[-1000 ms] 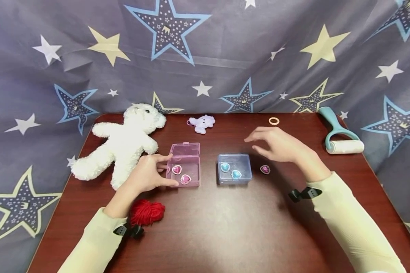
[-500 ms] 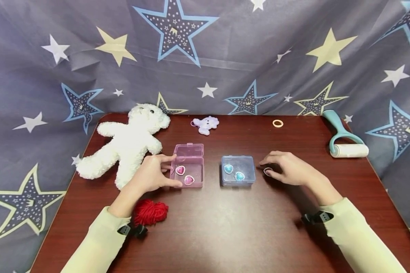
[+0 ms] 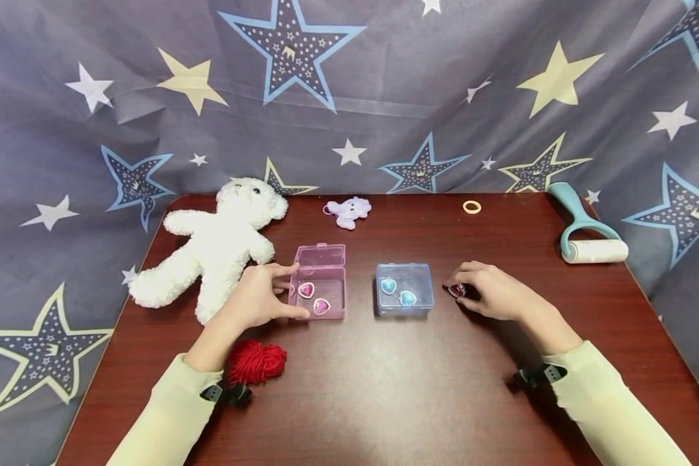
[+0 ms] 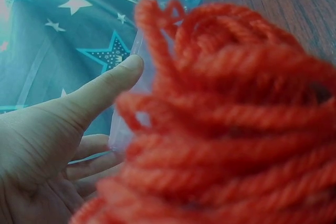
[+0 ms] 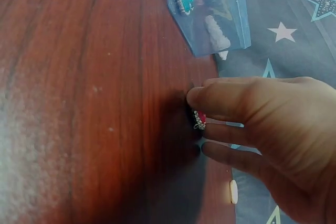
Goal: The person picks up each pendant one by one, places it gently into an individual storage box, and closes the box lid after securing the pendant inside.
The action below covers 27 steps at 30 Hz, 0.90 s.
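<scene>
Two pink gems lie in the pink box (image 3: 320, 285) steadied by the left hand (image 3: 255, 299); the right hand (image 3: 492, 292) fingers pinch the last pink gem (image 3: 457, 290) on the worktop (image 3: 384, 388), not yet boxed.

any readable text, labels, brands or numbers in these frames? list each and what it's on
None: no words, brand names or numbers can be read in any view.
The backdrop cloth carries only printed stars and small crown marks, no lettering.
The pink box, blue box, lint roller and white teddy bear show no label.
The gem that the right hand pinches is unmarked.
</scene>
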Each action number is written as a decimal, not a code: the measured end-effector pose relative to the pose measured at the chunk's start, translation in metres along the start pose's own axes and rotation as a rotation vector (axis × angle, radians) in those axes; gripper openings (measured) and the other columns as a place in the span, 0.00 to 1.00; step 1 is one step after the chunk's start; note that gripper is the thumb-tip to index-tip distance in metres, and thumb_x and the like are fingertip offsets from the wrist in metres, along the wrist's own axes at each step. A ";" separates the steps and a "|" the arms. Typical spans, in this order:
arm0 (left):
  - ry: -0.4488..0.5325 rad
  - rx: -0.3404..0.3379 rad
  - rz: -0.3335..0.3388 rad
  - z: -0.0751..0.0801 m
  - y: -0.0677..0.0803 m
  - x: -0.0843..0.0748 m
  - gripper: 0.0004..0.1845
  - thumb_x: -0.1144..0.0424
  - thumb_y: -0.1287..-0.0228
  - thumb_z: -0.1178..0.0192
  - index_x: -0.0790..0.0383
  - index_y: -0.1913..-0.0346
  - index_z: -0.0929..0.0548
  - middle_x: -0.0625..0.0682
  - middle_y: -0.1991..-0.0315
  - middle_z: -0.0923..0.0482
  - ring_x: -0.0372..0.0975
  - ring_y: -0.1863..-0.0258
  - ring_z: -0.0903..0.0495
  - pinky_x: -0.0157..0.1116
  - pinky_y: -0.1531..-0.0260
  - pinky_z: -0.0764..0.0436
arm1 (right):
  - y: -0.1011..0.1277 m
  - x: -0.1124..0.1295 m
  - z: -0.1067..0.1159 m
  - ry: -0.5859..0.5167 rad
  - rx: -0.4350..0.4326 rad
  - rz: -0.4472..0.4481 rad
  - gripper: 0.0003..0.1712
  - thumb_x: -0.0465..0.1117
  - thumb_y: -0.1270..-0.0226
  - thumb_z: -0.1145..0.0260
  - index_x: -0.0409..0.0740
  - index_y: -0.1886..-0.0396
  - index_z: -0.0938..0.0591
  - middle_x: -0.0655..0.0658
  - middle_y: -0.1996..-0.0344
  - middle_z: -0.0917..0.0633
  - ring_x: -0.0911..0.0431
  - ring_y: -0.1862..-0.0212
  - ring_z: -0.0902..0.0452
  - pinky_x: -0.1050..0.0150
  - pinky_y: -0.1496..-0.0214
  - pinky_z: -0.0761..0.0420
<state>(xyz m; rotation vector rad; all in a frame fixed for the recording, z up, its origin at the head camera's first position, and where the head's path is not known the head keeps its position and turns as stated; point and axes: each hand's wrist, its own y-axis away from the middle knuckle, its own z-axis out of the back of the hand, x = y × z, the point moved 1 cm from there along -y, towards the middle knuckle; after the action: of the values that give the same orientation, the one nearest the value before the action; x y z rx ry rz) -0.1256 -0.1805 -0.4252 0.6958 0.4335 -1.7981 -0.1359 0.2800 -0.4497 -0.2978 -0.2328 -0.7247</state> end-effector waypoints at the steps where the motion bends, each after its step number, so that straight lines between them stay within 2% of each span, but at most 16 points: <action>1: 0.000 0.001 0.000 0.000 0.000 0.000 0.51 0.51 0.60 0.10 0.72 0.32 0.19 0.67 0.37 0.16 0.51 0.53 0.07 0.48 0.51 0.09 | 0.000 0.000 0.000 0.001 0.003 -0.001 0.17 0.28 0.46 0.21 0.40 0.55 0.10 0.46 0.60 0.13 0.54 0.55 0.16 0.53 0.52 0.13; 9: 0.008 0.008 0.010 0.000 0.000 -0.001 0.51 0.52 0.60 0.10 0.72 0.32 0.19 0.66 0.37 0.15 0.51 0.52 0.07 0.48 0.50 0.09 | -0.002 0.000 0.000 0.021 0.026 -0.007 0.15 0.28 0.48 0.20 0.41 0.59 0.10 0.47 0.62 0.13 0.55 0.58 0.16 0.55 0.55 0.13; 13: 0.009 0.004 0.002 0.000 0.000 -0.001 0.50 0.52 0.60 0.10 0.73 0.32 0.19 0.66 0.38 0.15 0.52 0.53 0.07 0.48 0.51 0.09 | -0.004 -0.003 0.003 0.030 -0.001 0.020 0.14 0.29 0.48 0.20 0.42 0.60 0.10 0.48 0.64 0.13 0.56 0.60 0.16 0.55 0.57 0.13; 17: 0.004 0.007 0.005 0.000 -0.001 -0.001 0.51 0.52 0.60 0.10 0.73 0.32 0.19 0.66 0.38 0.15 0.51 0.53 0.07 0.48 0.50 0.09 | -0.006 -0.007 0.010 0.038 -0.023 0.031 0.14 0.30 0.48 0.20 0.42 0.60 0.10 0.49 0.65 0.13 0.56 0.61 0.15 0.55 0.57 0.13; 27: -0.009 0.001 -0.002 0.001 -0.001 -0.002 0.51 0.51 0.60 0.10 0.72 0.32 0.19 0.67 0.38 0.15 0.51 0.53 0.07 0.48 0.51 0.09 | -0.021 -0.007 0.035 0.021 -0.051 -0.016 0.14 0.30 0.42 0.21 0.42 0.56 0.08 0.49 0.62 0.11 0.56 0.59 0.14 0.53 0.55 0.13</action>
<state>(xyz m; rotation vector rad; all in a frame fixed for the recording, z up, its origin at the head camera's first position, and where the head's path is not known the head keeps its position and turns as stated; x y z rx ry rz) -0.1265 -0.1798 -0.4232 0.6878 0.4269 -1.8028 -0.1587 0.2814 -0.4150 -0.3369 -0.1971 -0.7499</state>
